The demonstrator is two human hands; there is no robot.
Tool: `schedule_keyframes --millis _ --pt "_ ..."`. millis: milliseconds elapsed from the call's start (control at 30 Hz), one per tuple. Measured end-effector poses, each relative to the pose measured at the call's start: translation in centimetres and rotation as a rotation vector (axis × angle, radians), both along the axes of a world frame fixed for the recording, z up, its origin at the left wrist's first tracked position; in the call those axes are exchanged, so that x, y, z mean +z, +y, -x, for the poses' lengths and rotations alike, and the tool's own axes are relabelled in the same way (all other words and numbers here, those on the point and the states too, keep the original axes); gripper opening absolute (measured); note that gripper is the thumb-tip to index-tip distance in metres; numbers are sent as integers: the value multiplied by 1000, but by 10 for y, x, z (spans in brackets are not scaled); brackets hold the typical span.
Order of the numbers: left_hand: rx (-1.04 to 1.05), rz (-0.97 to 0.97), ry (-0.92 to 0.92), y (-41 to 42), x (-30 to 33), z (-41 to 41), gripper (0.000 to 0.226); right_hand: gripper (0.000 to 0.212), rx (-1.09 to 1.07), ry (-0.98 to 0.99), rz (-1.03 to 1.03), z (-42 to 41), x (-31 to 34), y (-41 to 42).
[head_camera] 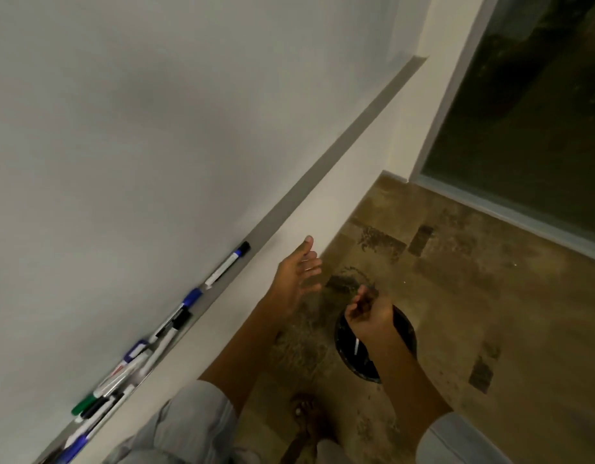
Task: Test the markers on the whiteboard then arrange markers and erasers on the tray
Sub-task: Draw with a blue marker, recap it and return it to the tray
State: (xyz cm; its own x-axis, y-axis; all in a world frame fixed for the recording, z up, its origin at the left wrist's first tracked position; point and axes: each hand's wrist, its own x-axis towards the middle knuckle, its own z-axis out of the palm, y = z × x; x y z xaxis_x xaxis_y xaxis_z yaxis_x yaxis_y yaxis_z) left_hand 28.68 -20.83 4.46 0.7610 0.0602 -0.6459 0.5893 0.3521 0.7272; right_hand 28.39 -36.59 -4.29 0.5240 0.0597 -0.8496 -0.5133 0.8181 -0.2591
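The whiteboard (122,128) fills the left of the view, and its grey tray (323,169) runs along the lower edge. One white marker with a black cap (226,264) lies alone on the tray. Further left lie a blue-capped marker (192,296), a heap of several markers (138,360) and a green-capped one (88,401). My left hand (296,279) is stretched out flat with spread fingers, just below the tray and right of the lone marker, holding nothing. My right hand (370,318) hangs over a black bin (406,333), fingers loosely curled, nothing visible in it. A white marker (355,346) lies inside the bin.
Below the tray is a cream wall (339,212), then a mottled brown floor (457,296). A dark window (524,128) with a grey frame stands at the right. My foot (306,413) is on the floor beside the bin.
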Motion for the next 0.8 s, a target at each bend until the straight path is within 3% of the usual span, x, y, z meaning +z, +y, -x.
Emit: schedule_keyframes --millis 133,233,333,433,533,600,700,800 --pt "273 -131 43 58 5 14 45 30 350 -181 132 -10 29 77" --pt "459 -190 117 100 7 34 28 12 716 -400 443 -12 39 140" --pt "601 -150 138 144 11 66 21 11 1027 -895 769 -14 31 192" --pt "690 -70 171 177 13 98 20 27 1317 -1356 1150 -35 3 225" --pt "743 33 187 195 16 126 20 40 1711 -1423 1514 -52 -3 242" --pt "772 56 173 203 16 139 21 34 1827 -1456 1756 -58 1 244" --pt "803 74 132 207 19 150 25 27 1966 -1564 1950 -65 9 248" --pt "824 149 56 206 22 155 35 26 2085 -1627 2007 -69 19 254"
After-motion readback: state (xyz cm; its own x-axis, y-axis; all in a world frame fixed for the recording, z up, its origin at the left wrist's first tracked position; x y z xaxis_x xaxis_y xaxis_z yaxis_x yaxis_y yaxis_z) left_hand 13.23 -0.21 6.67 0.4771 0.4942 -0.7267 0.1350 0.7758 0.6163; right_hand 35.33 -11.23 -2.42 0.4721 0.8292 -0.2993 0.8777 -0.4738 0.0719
